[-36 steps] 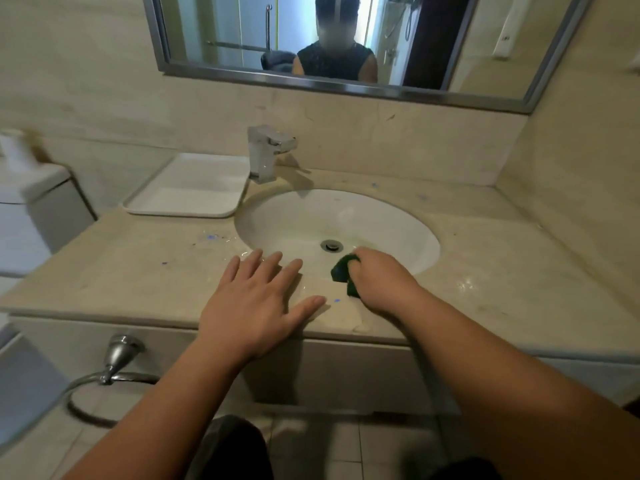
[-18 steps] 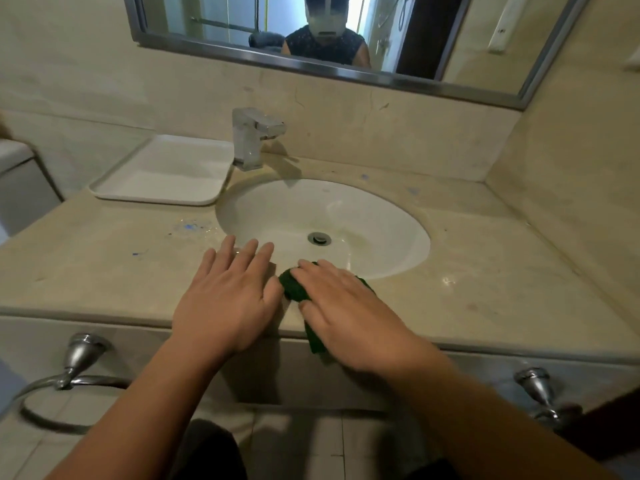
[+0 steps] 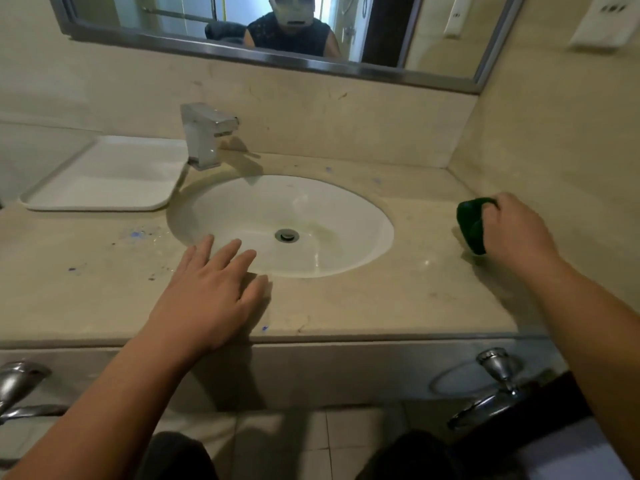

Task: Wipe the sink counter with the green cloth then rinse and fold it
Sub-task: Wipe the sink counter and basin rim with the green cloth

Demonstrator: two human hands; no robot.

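Note:
The beige stone sink counter [image 3: 398, 299] holds a white oval basin [image 3: 346, 209] in its middle. My right hand [image 3: 519, 230] presses the bunched green cloth [image 3: 471, 225] onto the counter to the right of the basin, close to the side wall. Only the cloth's left part shows past my fingers. My left hand [image 3: 211, 296] lies flat and empty on the counter's front strip, fingers spread, fingertips at the basin's near rim. Blue specks [image 3: 136, 234] mark the counter left of the basin.
A chrome faucet [image 3: 204, 135] stands behind the basin, with a white tray [image 3: 104, 174] to its left. A mirror [image 3: 242, 26] hangs above. Chrome towel rings [image 3: 498, 372] are fixed to the counter's front face on both sides. Walls close the back and right.
My right hand has swept the cloth from the front edge by the basin across to the counter's right side. My left hand has stayed in place. The view has shifted right.

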